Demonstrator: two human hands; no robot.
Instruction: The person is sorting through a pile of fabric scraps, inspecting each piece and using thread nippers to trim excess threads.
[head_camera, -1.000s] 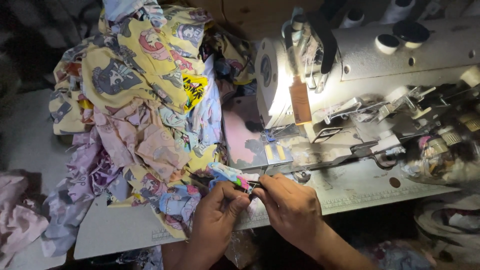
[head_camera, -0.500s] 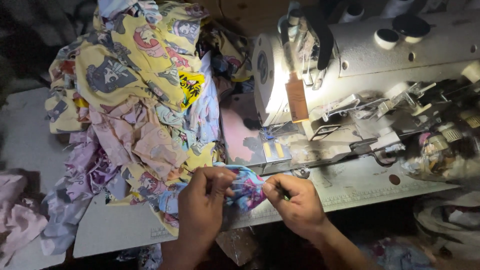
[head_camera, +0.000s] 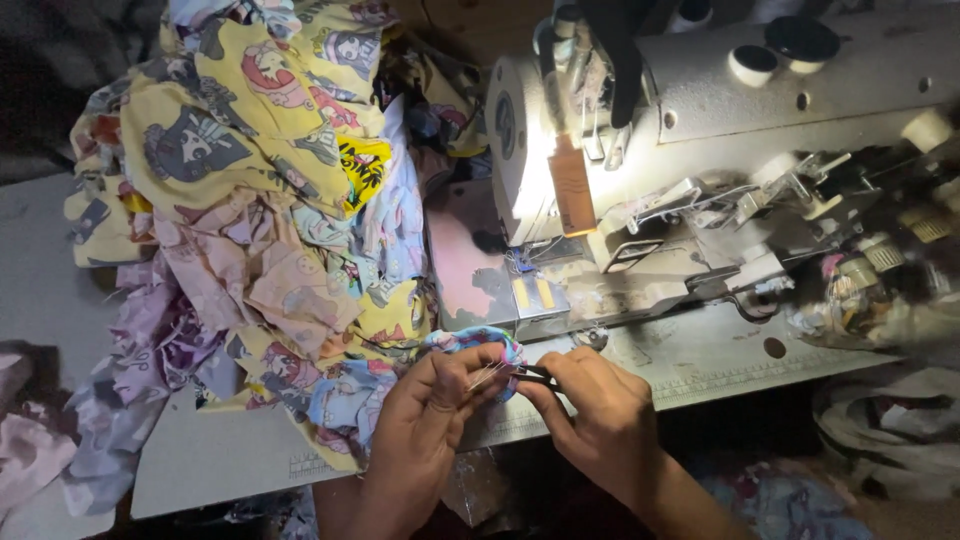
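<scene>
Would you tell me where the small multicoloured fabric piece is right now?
In the head view, the small multicoloured fabric piece sits low and central, pinched by the left hand against the right hand, just before the sewing machine and right of the fabric pile.

Dim scene, glaring sewing-machine lamp (head_camera: 556, 120)

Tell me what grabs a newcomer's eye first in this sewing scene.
The brightest spot is the lit head of the white sewing machine, upper right, its lamp glaring over the needle area. Left of it rises a big heap of cartoon-print fabric pieces, yellow, pink and lilac, spilling across the table. At the front edge, the left hand and right hand meet on a small colourful fabric piece, the right pinching a thin dark tool.
</scene>
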